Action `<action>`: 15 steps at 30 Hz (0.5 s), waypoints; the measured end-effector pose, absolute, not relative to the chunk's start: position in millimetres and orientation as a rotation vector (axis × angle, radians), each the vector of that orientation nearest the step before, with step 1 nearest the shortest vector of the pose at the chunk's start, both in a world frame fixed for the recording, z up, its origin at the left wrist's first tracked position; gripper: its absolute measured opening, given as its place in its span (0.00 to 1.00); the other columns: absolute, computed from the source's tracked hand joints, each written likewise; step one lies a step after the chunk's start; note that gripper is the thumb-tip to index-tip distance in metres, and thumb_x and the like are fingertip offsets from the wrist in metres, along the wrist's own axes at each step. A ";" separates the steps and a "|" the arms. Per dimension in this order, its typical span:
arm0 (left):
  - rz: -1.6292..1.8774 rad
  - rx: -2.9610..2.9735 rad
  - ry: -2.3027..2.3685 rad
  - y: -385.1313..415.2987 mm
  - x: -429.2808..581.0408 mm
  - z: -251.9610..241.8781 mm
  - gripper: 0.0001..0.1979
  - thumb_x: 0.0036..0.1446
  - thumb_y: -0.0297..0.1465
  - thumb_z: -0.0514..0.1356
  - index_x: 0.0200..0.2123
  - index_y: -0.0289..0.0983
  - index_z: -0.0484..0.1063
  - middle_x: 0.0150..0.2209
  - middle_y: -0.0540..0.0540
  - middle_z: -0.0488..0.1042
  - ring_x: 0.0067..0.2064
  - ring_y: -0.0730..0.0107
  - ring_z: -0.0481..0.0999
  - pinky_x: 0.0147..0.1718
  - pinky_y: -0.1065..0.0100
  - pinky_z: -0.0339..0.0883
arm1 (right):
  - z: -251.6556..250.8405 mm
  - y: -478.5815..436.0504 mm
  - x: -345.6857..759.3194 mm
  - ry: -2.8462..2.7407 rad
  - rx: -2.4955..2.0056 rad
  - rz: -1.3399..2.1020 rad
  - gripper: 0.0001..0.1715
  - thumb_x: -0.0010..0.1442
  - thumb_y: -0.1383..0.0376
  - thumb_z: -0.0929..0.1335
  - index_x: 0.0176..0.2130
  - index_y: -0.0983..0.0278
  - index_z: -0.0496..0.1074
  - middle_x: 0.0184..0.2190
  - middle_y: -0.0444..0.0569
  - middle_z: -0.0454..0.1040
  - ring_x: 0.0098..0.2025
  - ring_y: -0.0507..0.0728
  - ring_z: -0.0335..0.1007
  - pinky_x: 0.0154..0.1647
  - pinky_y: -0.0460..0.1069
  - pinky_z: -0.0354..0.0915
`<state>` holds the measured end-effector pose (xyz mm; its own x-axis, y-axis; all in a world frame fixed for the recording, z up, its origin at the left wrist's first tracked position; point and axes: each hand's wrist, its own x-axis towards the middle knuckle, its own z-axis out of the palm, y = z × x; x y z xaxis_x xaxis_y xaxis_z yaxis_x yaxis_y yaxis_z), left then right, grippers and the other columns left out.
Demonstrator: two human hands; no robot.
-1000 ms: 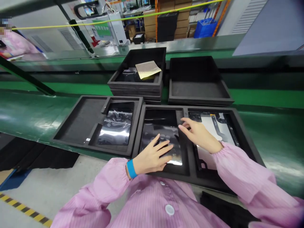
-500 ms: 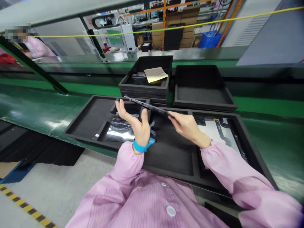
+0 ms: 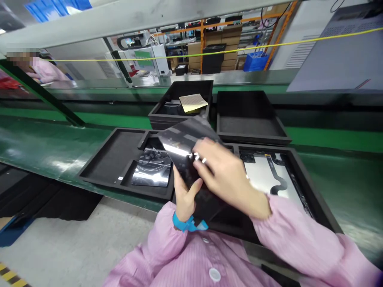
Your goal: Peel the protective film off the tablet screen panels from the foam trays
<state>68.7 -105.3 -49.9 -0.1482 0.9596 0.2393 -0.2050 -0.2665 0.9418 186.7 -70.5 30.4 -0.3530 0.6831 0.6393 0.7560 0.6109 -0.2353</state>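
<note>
The left hand [image 3: 186, 199] grips a glossy dark panel [image 3: 184, 135] by its lower left edge, thumb on the near face, holding it raised and tilted above the right-hand tray [image 3: 317, 191]. The right hand [image 3: 227, 173] has its fingers bent over the panel's face; blur means I cannot tell whether it pinches anything. Behind, a yellow printed sheet [image 3: 193, 103] lies in the top stacked tray [image 3: 167, 120], its lines too small to read. Writing on the distant green sign [image 3: 143, 58] is likewise illegible.
</note>
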 end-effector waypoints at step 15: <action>1.037 0.815 0.352 -120.6 75.2 -1.5 0.34 0.47 0.24 0.65 0.57 0.41 0.61 0.54 0.42 0.71 0.59 0.52 0.67 0.59 0.54 0.59 | 31.4 -106.1 280.3 -1.882 -1.313 -0.489 0.09 0.63 0.70 0.61 0.34 0.64 0.68 0.51 0.52 0.71 0.57 0.61 0.65 0.60 0.58 0.62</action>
<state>75.2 -120.6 -1.5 0.4884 0.8658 0.1086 -0.6211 0.2575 0.7402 280.3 -106.1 31.4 -0.1678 0.6142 0.7711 0.9118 0.3941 -0.1155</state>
